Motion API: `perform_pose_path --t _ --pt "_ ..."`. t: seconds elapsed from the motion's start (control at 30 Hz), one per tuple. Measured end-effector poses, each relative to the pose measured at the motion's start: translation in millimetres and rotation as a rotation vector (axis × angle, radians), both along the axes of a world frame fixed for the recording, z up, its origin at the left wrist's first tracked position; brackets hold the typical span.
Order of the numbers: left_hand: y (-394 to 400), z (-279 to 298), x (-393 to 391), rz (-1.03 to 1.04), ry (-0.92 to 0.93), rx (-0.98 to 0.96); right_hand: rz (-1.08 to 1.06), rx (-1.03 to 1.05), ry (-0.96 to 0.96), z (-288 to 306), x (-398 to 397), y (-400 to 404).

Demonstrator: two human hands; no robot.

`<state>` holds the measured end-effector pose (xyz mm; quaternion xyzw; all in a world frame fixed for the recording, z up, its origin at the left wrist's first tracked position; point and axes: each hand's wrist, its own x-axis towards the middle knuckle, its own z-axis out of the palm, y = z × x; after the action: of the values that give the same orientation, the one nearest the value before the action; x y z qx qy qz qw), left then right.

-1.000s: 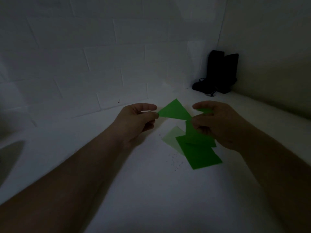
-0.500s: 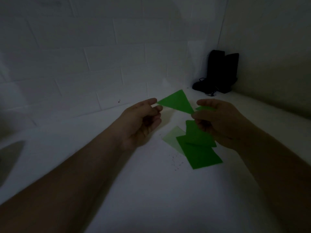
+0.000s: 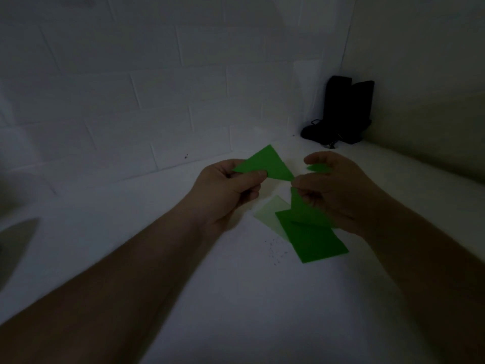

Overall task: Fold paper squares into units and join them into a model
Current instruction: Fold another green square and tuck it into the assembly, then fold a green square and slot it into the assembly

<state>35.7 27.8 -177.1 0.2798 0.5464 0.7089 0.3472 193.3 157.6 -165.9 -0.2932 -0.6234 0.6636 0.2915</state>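
Note:
A green paper folded into a triangle (image 3: 267, 164) is held in the air between both hands. My left hand (image 3: 225, 187) pinches its left corner between thumb and fingers. My right hand (image 3: 338, 190) pinches the right tip, and a small green edge shows by its thumb. Below the right hand, a few green paper squares (image 3: 315, 235) lie overlapped on the white surface (image 3: 236, 298), with one pale green square (image 3: 270, 211) under them on the left.
A black object with a cord (image 3: 341, 111) stands in the far right corner against the white brick wall (image 3: 131, 88). Small dark specks (image 3: 274, 252) dot the surface in front of the squares. A dark shape (image 3: 13, 248) sits at the left edge.
My left hand has moved onto the triangle's left corner and now pinches it. The triangle has tilted and risen slightly. My right hand has stayed in place.

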Motion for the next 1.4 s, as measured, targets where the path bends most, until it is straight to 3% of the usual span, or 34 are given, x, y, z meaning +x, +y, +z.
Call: perform_pose_path --t 0.2,0.23,0.37,0.5,0.63,0.73,0.9,1.1,1.4 --pt "-2 -2 -9 0.082 0.024 0.006 -0.234 0.124 -0.089 14 21 38" --pt "-2 -6 -9 0.088 0.138 -0.037 -0.282 0.136 -0.085 14 26 46" --pt "4 -20 5 -0.056 0.990 -0.262 -0.426 0.214 -0.120 8 38 68" --pt "18 -32 26 -0.339 1.367 -0.115 -0.494 0.256 -0.205 -5 41 85" --pt "25 -39 35 -0.426 1.723 -0.363 -0.508 0.307 -0.269 -16 46 97" --pt "26 -39 37 -0.468 1.758 -0.468 -0.489 0.368 -0.328 -20 48 99" --pt "14 -27 23 -0.396 1.661 -0.296 -0.431 0.399 -0.337 -27 44 95" --pt "-10 -12 -7 -0.431 1.564 -0.413 -0.370 0.575 -0.411 -34 23 80" --pt "-15 -3 -2 -0.446 1.505 -0.306 -0.360 0.643 -0.488 -35 20 81"
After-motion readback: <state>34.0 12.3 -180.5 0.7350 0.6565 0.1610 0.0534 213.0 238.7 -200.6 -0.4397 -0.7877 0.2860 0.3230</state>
